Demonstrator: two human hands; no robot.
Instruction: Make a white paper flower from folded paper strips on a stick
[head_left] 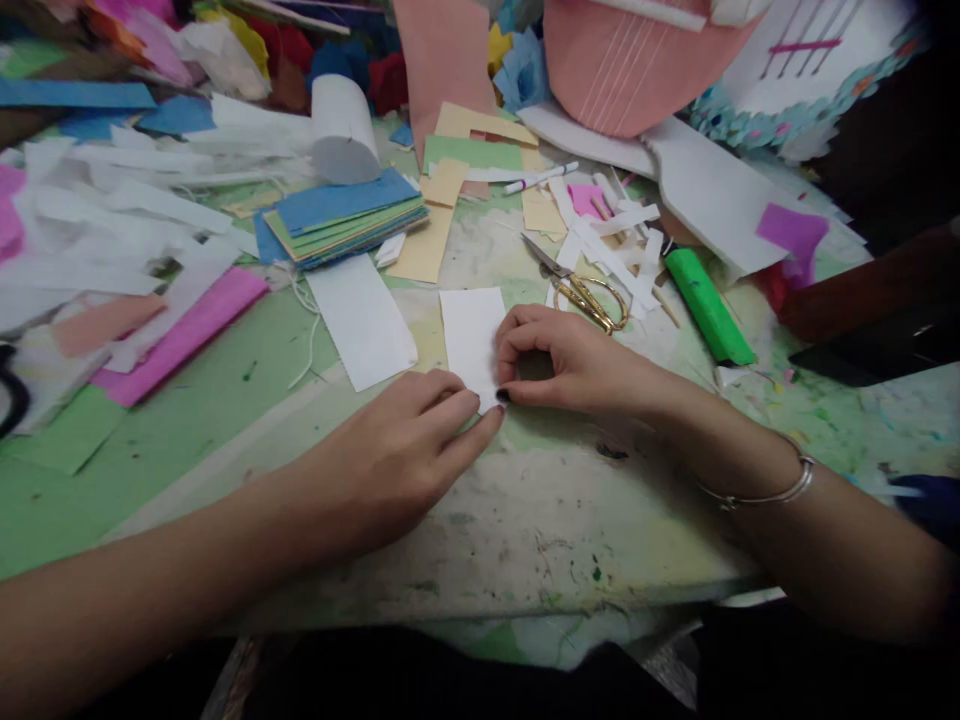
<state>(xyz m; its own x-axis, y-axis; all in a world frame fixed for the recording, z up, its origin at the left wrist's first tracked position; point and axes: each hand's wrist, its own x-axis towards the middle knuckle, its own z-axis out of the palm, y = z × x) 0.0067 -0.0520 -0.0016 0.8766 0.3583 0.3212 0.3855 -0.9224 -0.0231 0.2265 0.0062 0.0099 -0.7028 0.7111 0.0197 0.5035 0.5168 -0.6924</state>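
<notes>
A small white paper rectangle [471, 335] lies on the paint-stained table [525, 520] in front of me. My left hand [397, 450] rests flat beside it, fingers stretched out, fingertips touching the paper's near corner. My right hand [566, 360] is curled, its fingers pinching the paper's right near edge. A silver bangle [765, 490] circles my right wrist.
A second white paper piece [362, 320] lies left of the first. Gold-handled scissors [581, 290] and a green marker [709, 305] sit behind my right hand. A stack of coloured sheets [341, 220], a paper roll [341, 130], a pink strip [184, 335] and white scraps crowd the left and back.
</notes>
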